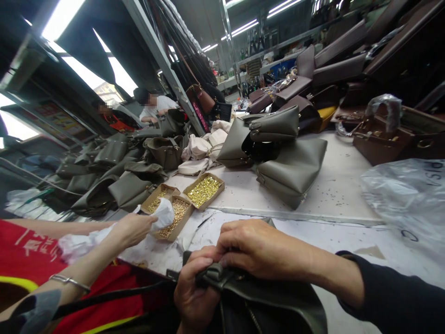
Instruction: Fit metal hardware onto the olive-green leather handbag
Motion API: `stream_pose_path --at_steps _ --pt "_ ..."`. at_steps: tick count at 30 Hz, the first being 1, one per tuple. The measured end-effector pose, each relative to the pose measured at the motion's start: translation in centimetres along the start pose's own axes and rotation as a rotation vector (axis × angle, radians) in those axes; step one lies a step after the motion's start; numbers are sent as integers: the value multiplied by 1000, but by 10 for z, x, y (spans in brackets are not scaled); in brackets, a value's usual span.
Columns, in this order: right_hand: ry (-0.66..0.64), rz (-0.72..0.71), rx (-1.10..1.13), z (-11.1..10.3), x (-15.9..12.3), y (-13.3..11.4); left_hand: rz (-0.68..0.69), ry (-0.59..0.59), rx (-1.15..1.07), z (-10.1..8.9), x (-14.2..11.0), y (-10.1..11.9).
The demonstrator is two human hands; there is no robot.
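Head view: both bare hands are on a dk green handbag (278, 301) held at, & partly below, the near edge of the counter (347, 178); can't tell if its underside touches anything. L hand (196, 290) is clamped on the bag's top edge, thumb up top, fingers curled round the side. R hand (257, 250) comes in from the R, fingertips pinched together on the strap tab (215, 270), right beside L thumb; exact grip pt is hidden by the fingers. Bag's mouth faces the wearer, w/ a zipper (253, 317) showing inside. Toward the counter's L end, 3 open cardboard trays sit side by side: yellow-gold tray (213, 200) on the R, w/ small shiny pcs; copper-gold tray (185, 223) nearer the near edge; third tray (149, 198) behind it, partly hidden. A co-worker's hand (134, 230), w/ a bangle (69, 280) on the wrist, reaches in from the L holding a white wad (163, 215) over the trays, cloth or paper, can't tell. Farther back, mid-counter: 2+ olive handbags (295, 171), w/ cream bags (208, 148) to their L & an olive bag pile (114, 185) past those. Counter's R side: clear plastic (410, 204), w/ a brown handbag (385, 137) just behind.
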State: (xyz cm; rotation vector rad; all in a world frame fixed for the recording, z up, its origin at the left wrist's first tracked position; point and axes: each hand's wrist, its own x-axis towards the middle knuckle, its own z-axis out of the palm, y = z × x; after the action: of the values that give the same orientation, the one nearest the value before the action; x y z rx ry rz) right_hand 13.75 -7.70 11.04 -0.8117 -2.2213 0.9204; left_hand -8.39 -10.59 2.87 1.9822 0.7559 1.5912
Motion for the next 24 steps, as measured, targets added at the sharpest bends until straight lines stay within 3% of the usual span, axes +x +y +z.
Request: stream_pose_path --at_steps 8,12,17,24 --pt "-35 -62 -114 1 -2 3 28 -40 -10 3 4 0" --pt "11 -14 -31 6 -5 7 19 -58 -24 6 5 1" --pt "54 83 100 10 -9 12 -97 -42 86 9 4 2" --pt "48 52 138 8 -15 18 -107 -57 146 9 10 3"
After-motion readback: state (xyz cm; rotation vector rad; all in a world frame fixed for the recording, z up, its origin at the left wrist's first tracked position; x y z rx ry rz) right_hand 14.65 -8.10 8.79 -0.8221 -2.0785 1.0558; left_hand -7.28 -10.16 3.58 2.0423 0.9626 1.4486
